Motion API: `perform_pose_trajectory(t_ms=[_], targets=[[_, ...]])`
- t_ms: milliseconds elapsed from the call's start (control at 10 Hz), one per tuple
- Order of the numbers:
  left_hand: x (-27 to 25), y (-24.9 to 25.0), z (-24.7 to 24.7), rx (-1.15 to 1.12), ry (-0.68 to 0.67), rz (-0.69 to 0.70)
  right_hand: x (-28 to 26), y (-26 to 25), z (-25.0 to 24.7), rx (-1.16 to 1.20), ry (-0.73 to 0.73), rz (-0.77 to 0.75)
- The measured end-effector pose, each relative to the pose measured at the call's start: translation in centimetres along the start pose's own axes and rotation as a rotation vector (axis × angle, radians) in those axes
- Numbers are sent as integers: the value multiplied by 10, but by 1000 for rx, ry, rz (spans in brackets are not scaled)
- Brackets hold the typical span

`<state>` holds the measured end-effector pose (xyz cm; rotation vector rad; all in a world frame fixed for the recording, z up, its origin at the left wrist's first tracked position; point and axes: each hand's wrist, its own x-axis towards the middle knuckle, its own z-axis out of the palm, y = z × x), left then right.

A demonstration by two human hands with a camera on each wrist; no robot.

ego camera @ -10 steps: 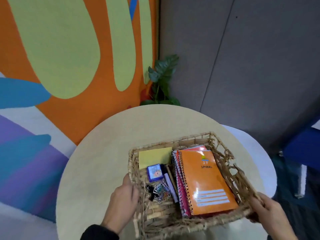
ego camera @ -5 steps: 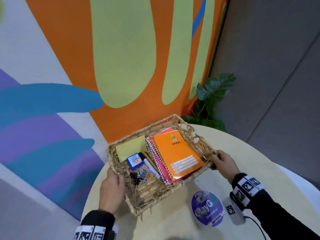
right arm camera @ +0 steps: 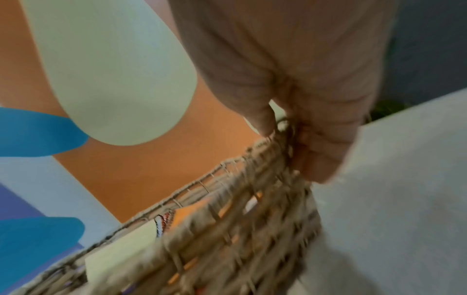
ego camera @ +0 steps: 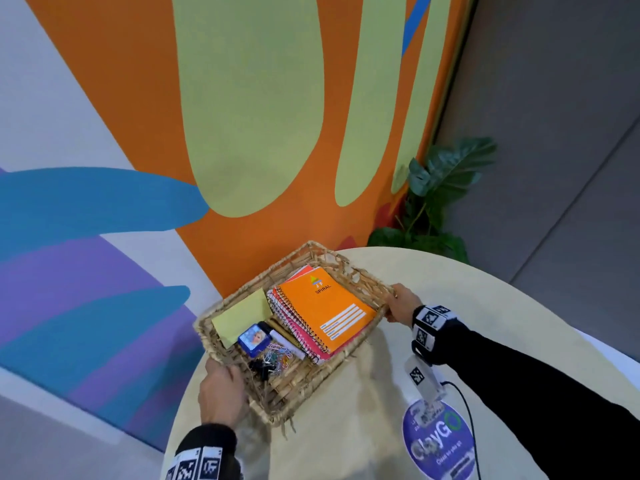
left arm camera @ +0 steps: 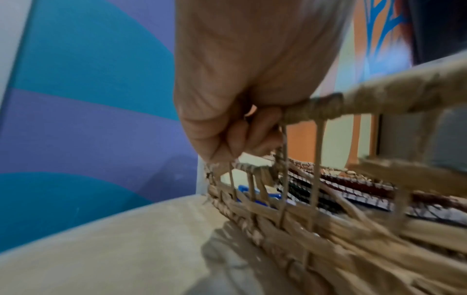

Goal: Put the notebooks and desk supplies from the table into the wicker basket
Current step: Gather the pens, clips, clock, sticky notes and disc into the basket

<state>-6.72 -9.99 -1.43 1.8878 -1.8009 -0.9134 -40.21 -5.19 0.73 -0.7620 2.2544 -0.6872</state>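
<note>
The left hand is curled round the near-left corner of the wicker basket, its fingers hooked through the open weave just under the wrapped rim. The right hand grips the opposite side, thumb over the rim and fingers pressed against the outer weave. Both wrists carry bands printed with black-and-white markers.

The basket sits at the left edge of the round, pale desk, with its far corner reaching out past the desk's edge towards the wall; whether it rests on the top or is lifted a little, I cannot tell. Inside, on the right, lies a stack of spiral notebooks, an orange notebook marked SPIRAL on top. To the left of them are a yellow pad of sticky notes, a small blue box, a white marker, loose coloured paper clips and black binder clips.

On the desk near the right forearm lie a round purple sticker and a small white device with a cable. Behind stands a wall mural in orange, green, blue and purple, and a leafy plant in the corner.
</note>
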Motion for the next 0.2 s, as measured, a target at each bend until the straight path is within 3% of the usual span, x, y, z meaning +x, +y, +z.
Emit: perform_pose_trajectory(t_ms=[100,200], targets=[[7,-17,-10,-57,-89,-33,-21,-17,-26,-186,38,-31],[6,-32,-33,-85,-71,-33,-73,-27,-69,-105,260,-282]])
